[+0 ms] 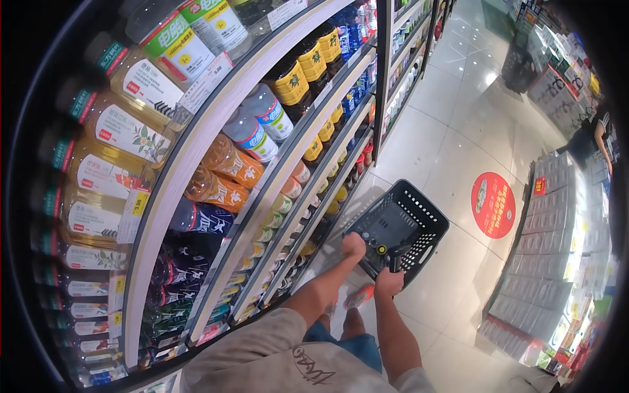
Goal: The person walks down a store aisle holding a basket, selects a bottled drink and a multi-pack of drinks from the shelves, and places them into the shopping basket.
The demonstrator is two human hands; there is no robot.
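Tiled floor (452,141) runs down a store aisle in the head view, with a round red sticker (493,205) on it to the right of a dark, perforated shopping basket (424,245). The basket is ahead of the person's shoes (359,296), just beside the shelving; whether it touches the floor I cannot tell. The right hand (390,282) is closed around a black handle (396,261) at the basket's near side. The left hand (354,245) is curled by the near-left rim, but what it grips, if anything, is unclear. Shelving (139,275) on the left carries amber tea bottles (131,128), blue-labelled clear bottles (255,141) and orange-labelled bottles (246,169). White cartons (537,262) are stacked at right, near another person's arm (599,141).
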